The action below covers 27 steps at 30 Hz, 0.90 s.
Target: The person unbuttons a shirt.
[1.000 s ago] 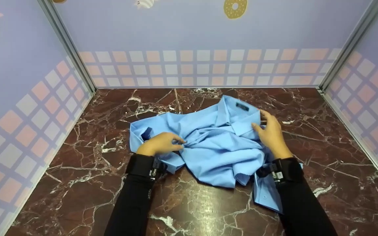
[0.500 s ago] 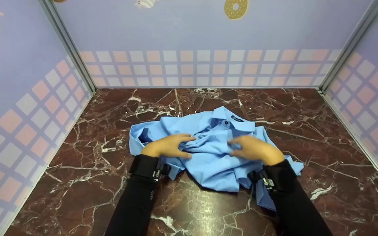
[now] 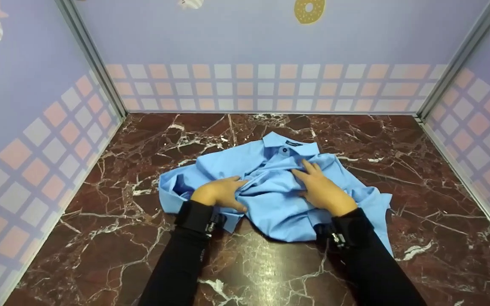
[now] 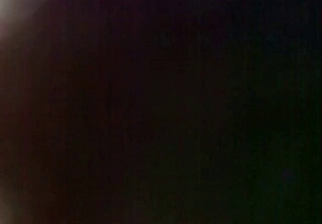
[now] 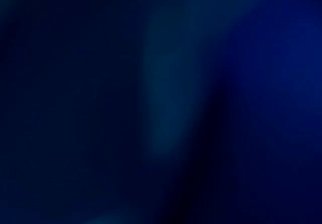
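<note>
A light blue button-up shirt [image 3: 279, 212] lies rumpled on the dark marble tabletop in the head view, its collar [image 3: 309, 148] toward the back with a dark label and a button showing. My left hand [image 3: 221, 192] rests on the shirt's left part, fingers and thumb spread, beside a bunched sleeve [image 3: 169, 199]. Over the middle of the shirt, my right hand [image 3: 323, 189] lies with spread fingers pointing up toward the collar. The left wrist view is almost black. Only dark blue blur fills the right wrist view.
The marble tabletop [image 3: 113, 238] is bounded by patterned panels at the back [image 3: 245, 38] and both sides. Metal strips run up the corners. Black sleeves and wrist straps with cameras cover both forearms.
My right hand has left the collar's right side and come down onto the shirt's middle. The collar has shifted left, and the shirt's right part now spreads out farther. My left hand stays nearly in place.
</note>
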Motion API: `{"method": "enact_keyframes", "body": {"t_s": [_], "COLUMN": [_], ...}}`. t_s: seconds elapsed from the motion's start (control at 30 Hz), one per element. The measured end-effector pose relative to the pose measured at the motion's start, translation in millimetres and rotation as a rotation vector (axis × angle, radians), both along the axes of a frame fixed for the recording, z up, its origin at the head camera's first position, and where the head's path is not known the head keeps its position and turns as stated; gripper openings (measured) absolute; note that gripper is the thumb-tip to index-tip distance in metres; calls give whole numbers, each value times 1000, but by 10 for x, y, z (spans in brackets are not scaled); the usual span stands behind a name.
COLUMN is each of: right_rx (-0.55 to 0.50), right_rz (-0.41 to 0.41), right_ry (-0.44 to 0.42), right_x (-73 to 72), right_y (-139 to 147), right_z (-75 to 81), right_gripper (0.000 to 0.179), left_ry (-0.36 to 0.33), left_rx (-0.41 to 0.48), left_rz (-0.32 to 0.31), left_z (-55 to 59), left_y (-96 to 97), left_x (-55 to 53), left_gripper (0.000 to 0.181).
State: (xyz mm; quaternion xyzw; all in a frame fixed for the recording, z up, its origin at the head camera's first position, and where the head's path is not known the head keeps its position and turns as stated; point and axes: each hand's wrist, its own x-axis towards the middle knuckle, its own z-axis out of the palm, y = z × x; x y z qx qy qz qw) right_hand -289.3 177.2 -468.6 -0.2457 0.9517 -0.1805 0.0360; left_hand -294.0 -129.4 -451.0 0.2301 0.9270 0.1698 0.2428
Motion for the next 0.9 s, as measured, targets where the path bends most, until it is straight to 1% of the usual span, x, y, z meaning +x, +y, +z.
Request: {"method": "enact_keyframes", "body": {"t_s": [0.07, 0.1, 0.13, 0.2, 0.23, 0.3, 0.37, 0.47, 0.53, 0.6, 0.7, 0.8, 0.9], "right_rx": [7, 33, 65, 131, 160, 202, 204, 212, 225, 231, 237, 244, 248], "right_rz": [12, 21, 28, 28, 22, 13, -5, -11, -14, -2, 35, 60, 55], "right_ry": [24, 11, -21, -138, -199, -280, -318, -307, -301, -293, -264, -231, -228], "right_x": [103, 162, 219, 322, 353, 357, 300, 138, 19, -108, -276, -416, -526], "right_y": [-59, -90, -122, -182, -208, -247, -266, -242, -209, -171, -111, -64, -33], "right_z": [147, 221, 282, 356, 359, 292, 172, 4, -49, -77, -89, -97, -82], "right_gripper": [67, 70, 73, 79, 81, 81, 79, 75, 73, 72, 70, 68, 66], "left_ry": [19, 28, 40, 61, 74, 96, 102, 103, 98, 101, 93, 97, 98], "left_rx": [-21, -31, -39, -46, -50, -69, -96, -140, -166, -178, -190, -176, -158], "left_rz": [28, 38, 47, 76, 90, 126, 179, 244, 284, 320, 377, 416, 451], "left_z": [-2, -3, -8, -23, -34, -65, -113, -188, -219, -225, -197, -165, -139], "left_y": [62, 88, 112, 151, 169, 207, 249, 326, 375, 422, 495, 560, 602], "left_x": [15, 19, 19, 19, 15, 6, 2, -19, -47, -84, -139, -189, -248], "left_gripper": [92, 90, 90, 88, 87, 84, 81, 79, 79, 80, 81, 81, 82]}}
